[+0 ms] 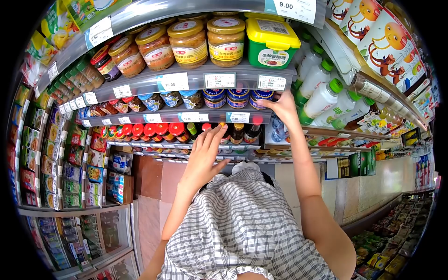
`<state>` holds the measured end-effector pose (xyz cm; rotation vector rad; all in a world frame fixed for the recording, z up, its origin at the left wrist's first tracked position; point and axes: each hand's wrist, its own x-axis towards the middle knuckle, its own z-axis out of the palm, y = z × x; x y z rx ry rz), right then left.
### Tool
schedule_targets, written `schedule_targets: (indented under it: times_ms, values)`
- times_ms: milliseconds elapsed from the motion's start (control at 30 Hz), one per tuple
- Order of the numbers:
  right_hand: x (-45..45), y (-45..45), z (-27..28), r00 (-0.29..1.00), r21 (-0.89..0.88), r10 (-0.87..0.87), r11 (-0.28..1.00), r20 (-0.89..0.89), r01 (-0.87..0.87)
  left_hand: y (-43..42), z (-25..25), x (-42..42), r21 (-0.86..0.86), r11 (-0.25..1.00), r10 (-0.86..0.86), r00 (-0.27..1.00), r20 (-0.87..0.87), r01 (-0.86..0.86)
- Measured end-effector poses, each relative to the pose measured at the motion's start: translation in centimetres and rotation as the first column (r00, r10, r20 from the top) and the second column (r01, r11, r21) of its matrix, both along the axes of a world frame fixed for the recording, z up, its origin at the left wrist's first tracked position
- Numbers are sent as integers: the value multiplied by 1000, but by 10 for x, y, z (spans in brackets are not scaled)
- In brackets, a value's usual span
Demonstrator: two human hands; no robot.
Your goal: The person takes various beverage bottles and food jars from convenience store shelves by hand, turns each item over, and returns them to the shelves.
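My right hand (281, 105) reaches to the right end of a middle shelf, its thumb and fingers spread around a small blue jar (261, 98) that stands in the row. Two similar blue jars (237, 99) stand just left of it. My left hand (207, 150) is in front of the lower shelf, fingers stretched out and palm turned down, holding nothing. Its fingertips overlap the tops of dark sauce bottles (237, 133). Whether the left fingertips touch a bottle cannot be made out.
Above are jars with gold lids (188, 43) and a green tub with a yellow lid (273, 43). White bottles with green caps (322, 100) stand at the right. Red-lidded jars (161, 130) line the lower shelf. Bagged goods (72, 172) hang at the left.
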<state>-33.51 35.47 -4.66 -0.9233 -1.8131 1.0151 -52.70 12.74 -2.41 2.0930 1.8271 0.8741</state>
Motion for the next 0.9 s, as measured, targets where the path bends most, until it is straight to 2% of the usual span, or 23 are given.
schedule_targets:
  times_ms: [67, 133, 267, 333, 367, 467, 600, 733, 900]
  values:
    - [-3, -4, -1, 997, 44, -57, 998, 44, 55, 2, 1, 2, 21, 1000, 9, 1000, -12, -9]
    - [-7, -11, 0, 984, 63, -125, 991, 130, 117, 16, -3, 4, 96, 994, 38, 998, 48, -43]
    - [-14, -25, -7, 949, 209, -303, 937, 83, 281, 62, -13, 9, 314, 930, 170, 981, 96, -192]
    - [-13, -34, -8, 921, 295, -379, 893, 89, 339, 86, -15, 10, 393, 892, 226, 973, 40, -223]
    - [-13, -39, -7, 905, 274, -401, 894, 140, 354, 97, -16, 10, 432, 870, 255, 967, 14, -236]
    - [-9, -55, -7, 874, 432, -458, 830, 164, 354, 122, -18, 9, 475, 855, 304, 944, -132, -209]
    - [-6, -67, -2, 902, 335, -390, 888, 186, 315, 142, -16, 12, 477, 855, 334, 921, -200, -206]
    - [-3, -69, -7, 929, 386, -332, 888, 161, 250, 151, -19, 11, 470, 861, 306, 937, -171, -195]
    - [-4, -77, -9, 900, 386, -368, 885, 233, 262, 152, -22, 6, 486, 860, 251, 958, -140, -154]
